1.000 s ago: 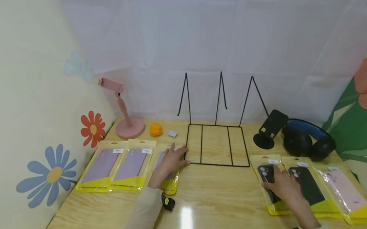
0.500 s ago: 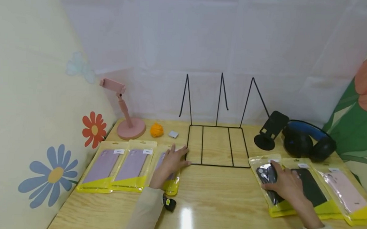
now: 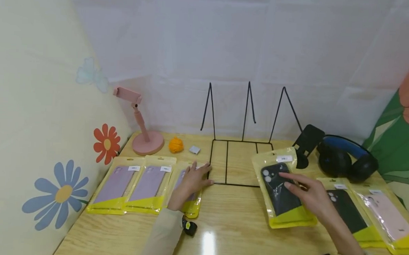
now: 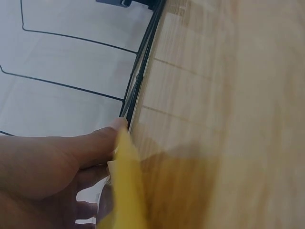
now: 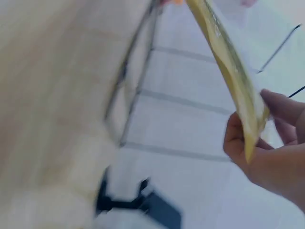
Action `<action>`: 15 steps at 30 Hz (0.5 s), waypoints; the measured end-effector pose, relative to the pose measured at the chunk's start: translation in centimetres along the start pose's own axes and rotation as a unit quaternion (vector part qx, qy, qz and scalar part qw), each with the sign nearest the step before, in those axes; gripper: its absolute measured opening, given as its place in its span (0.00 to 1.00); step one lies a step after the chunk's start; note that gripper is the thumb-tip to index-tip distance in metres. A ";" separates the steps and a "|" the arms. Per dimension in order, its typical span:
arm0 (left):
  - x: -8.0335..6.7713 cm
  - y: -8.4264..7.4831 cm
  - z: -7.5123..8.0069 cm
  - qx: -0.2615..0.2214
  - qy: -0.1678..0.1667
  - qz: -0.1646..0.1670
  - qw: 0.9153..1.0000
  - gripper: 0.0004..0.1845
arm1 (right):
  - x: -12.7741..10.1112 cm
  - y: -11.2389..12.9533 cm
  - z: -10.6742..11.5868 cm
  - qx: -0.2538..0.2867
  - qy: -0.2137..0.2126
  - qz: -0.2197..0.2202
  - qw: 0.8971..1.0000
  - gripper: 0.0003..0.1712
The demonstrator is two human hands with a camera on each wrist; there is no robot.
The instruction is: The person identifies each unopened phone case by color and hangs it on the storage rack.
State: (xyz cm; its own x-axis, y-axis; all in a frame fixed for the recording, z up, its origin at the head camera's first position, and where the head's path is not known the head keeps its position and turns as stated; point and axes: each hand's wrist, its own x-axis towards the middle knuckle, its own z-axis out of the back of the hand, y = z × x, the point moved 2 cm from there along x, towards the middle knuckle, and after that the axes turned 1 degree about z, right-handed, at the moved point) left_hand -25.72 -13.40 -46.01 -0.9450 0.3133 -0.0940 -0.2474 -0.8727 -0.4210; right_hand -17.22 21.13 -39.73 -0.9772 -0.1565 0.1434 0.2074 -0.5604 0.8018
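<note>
Pinching bagged black case (image 3: 278, 201) between thumb and fingers of right hand (image 3: 312, 195); tilted, clear of desk (image 3: 234, 227), over right front corner of wire rack (image 3: 227, 162). Resting left hand (image 3: 192, 180) across bagged lilac case (image 3: 191, 208), fingers loosely spread, thumb at rack's left edge, without any clear grip. Farther right, on desk: second bagged black case (image 3: 345, 209), bagged pink case (image 3: 387, 215), headphones (image 3: 336, 163) behind.

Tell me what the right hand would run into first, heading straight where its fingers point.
Likely the black wire rack. The right hand points leftward toward it, and the packet it holds overlaps the rack's near right corner in the head view, though depth is unclear.
</note>
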 end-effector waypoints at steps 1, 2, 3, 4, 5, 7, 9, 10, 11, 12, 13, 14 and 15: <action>0.0 0.0 0.0 -0.001 0.000 0.000 1.000 0.33 | 0.0 0.9 -0.2 0.012 -0.008 0.007 1.000 0.20; -0.1 0.0 0.0 -0.004 0.000 -0.001 1.000 0.33 | 0.0 1.7 -0.4 0.026 -0.017 0.018 0.999 0.19; -0.1 0.0 0.0 -0.005 0.000 -0.001 1.000 0.33 | 0.0 2.6 -0.5 0.042 -0.026 0.034 0.998 0.18; -0.1 0.0 0.0 -0.006 0.000 -0.002 1.000 0.33 | 0.0 3.5 -0.6 0.059 -0.034 0.054 0.996 0.17; -0.1 0.1 0.0 -0.007 -0.001 -0.002 1.000 0.33 | -0.1 4.4 -0.7 0.077 -0.041 0.077 0.993 0.16; -0.2 0.1 0.0 -0.007 -0.003 -0.003 1.000 0.33 | -0.1 6.0 -0.8 0.111 -0.052 0.127 0.984 0.16; -0.2 0.1 0.0 -0.007 -0.004 -0.005 1.000 0.33 | -0.1 7.3 -0.9 0.141 -0.062 0.160 0.975 0.17; -0.2 0.1 0.0 -0.007 -0.005 -0.007 1.000 0.33 | -0.1 7.9 -0.9 0.149 -0.067 0.170 0.972 0.17; -0.1 0.1 0.0 -0.006 -0.006 -0.007 1.000 0.33 | 0.0 8.3 -1.0 0.150 -0.073 0.175 0.970 0.17; -0.1 0.0 0.0 -0.007 -0.007 -0.008 1.000 0.33 | 0.2 8.7 -1.0 0.149 -0.079 0.179 0.969 0.17; -0.1 0.0 0.0 -0.007 -0.007 -0.008 1.000 0.33 | 0.3 9.0 -1.1 0.145 -0.086 0.176 0.970 0.17; -0.1 0.0 0.0 -0.008 -0.007 -0.008 1.000 0.33 | 0.5 9.2 -1.2 0.144 -0.091 0.173 0.970 0.17; -0.1 0.0 0.0 -0.007 -0.005 -0.008 1.000 0.33 | 0.7 9.3 -1.2 0.145 -0.095 0.171 0.970 0.17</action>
State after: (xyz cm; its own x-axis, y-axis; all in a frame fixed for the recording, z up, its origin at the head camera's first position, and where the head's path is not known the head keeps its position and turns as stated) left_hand -25.63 -13.42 -45.96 -0.9431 0.3233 -0.0777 -0.2598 -0.8624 -0.4345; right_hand -15.90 14.80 -32.86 -0.8501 -0.1255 0.5115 0.5261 -0.2463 0.8140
